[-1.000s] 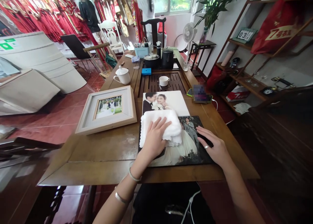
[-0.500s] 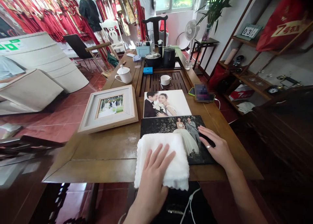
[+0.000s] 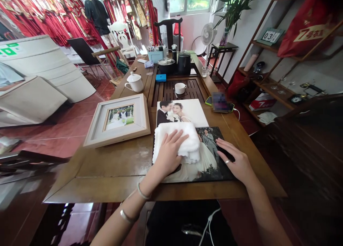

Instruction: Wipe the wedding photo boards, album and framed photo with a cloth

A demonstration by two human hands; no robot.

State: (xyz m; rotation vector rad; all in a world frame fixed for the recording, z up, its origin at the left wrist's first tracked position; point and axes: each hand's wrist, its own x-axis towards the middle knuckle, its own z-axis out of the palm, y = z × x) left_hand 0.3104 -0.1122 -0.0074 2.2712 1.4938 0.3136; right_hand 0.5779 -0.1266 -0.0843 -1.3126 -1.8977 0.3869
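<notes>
A dark wedding photo panel (image 3: 209, 163) lies flat near the front edge of the wooden table (image 3: 118, 167). My left hand (image 3: 168, 155) presses flat on a folded white cloth (image 3: 178, 140) that covers the panel's upper left part, fingers spread over it. My right hand (image 3: 235, 162) rests with fingers stretched out on the panel's right edge, holding nothing. Just behind it lies a second, light-coloured wedding photo panel (image 3: 190, 112).
A white framed photo (image 3: 118, 119) lies to the left. A phone (image 3: 219, 103) with a cable sits at the right. Farther back are a slatted tea tray (image 3: 177, 90), a cup (image 3: 180, 88), a white teapot (image 3: 134, 82) and kettles. Shelves stand right; people are among red garments behind.
My left hand slid the white cloth from the panel's near edge back up to its upper left part. My right hand stayed on the right edge.
</notes>
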